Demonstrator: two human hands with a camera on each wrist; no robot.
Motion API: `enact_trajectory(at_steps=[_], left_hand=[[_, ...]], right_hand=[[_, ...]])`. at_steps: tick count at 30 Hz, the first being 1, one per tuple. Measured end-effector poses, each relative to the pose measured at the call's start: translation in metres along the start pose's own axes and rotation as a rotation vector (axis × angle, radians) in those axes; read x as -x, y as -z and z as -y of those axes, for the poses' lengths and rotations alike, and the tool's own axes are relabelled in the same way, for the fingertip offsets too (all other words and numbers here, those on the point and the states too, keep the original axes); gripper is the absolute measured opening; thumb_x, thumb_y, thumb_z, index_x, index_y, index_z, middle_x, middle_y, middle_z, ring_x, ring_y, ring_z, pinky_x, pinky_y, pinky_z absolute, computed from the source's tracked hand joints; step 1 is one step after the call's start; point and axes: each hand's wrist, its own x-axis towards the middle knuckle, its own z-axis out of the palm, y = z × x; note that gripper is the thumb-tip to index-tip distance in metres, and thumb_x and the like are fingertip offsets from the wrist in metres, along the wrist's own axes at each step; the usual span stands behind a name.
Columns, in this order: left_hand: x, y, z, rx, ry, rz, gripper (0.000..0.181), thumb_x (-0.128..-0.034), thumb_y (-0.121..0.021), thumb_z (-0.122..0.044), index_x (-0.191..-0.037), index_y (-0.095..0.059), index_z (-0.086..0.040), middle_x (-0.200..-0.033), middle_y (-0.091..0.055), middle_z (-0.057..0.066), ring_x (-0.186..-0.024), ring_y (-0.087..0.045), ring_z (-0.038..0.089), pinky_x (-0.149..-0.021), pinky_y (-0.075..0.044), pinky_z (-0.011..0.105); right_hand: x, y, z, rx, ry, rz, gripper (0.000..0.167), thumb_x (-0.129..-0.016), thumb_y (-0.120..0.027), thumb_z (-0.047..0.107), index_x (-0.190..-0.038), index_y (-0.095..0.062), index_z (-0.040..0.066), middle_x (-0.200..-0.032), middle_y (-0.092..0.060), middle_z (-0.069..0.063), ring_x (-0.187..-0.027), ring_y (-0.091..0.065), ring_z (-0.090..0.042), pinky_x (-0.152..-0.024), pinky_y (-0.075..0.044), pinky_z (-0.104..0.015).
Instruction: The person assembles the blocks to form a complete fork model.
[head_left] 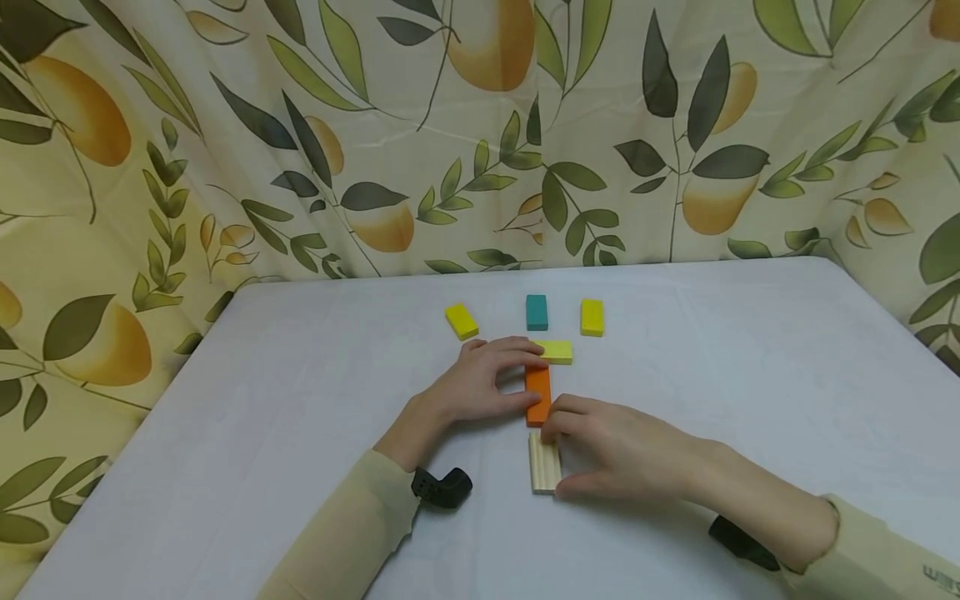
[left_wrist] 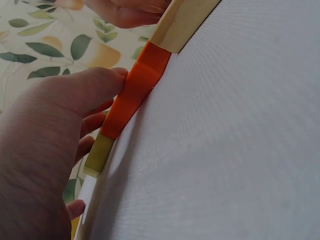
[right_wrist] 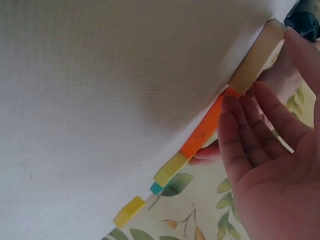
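My left hand [head_left: 487,379] rests over an orange wooden block [head_left: 537,393], its thumb and bent index finger on it. Another finger of that hand reaches a pale yellow block [head_left: 557,352] lying crosswise at the orange block's far end. My right hand [head_left: 618,446] holds a plain, grooved wooden block [head_left: 544,467] lengthwise, thumb at the near end and index finger at the far end. In the right wrist view, the plain block [right_wrist: 257,57] lies in line with the orange block [right_wrist: 205,130], their ends very close; its other fingers stretch beside the orange one.
Beyond the row, a yellow block [head_left: 461,321], a teal block [head_left: 537,312] and another yellow block [head_left: 592,317] lie apart. A white cloth covers the table [head_left: 262,375]. A fruit-patterned curtain [head_left: 480,183] hangs behind it.
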Motion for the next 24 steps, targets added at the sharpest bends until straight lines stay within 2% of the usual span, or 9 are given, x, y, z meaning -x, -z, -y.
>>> enact_trajectory(at_steps=[5, 24], left_hand=[[-0.0005, -0.0004, 0.0004, -0.002, -0.013, -0.007, 0.042, -0.0942, -0.068, -0.038, -0.134, -0.067, -0.026, -0.144, -0.054, -0.011, -0.141, -0.035, 0.005, -0.115, -0.016, 0.053], [0.0005, 0.0002, 0.0002, 0.006, 0.006, -0.001, 0.043, -0.0938, -0.068, -0.038, -0.134, -0.067, -0.026, -0.144, -0.054, -0.011, -0.141, -0.035, 0.006, -0.115, -0.016, 0.053]], right_hand=[[-0.0003, 0.0007, 0.0004, 0.018, -0.002, -0.005, 0.038, -0.084, -0.083, 0.039, -0.114, -0.066, 0.02, -0.117, -0.056, 0.013, -0.104, -0.057, -0.009, -0.096, -0.051, -0.038], [-0.0073, -0.0003, -0.0029, 0.024, -0.016, -0.01, 0.039, -0.084, -0.084, 0.037, -0.115, -0.066, 0.021, -0.121, -0.057, 0.011, -0.108, -0.056, -0.013, -0.099, -0.05, -0.041]])
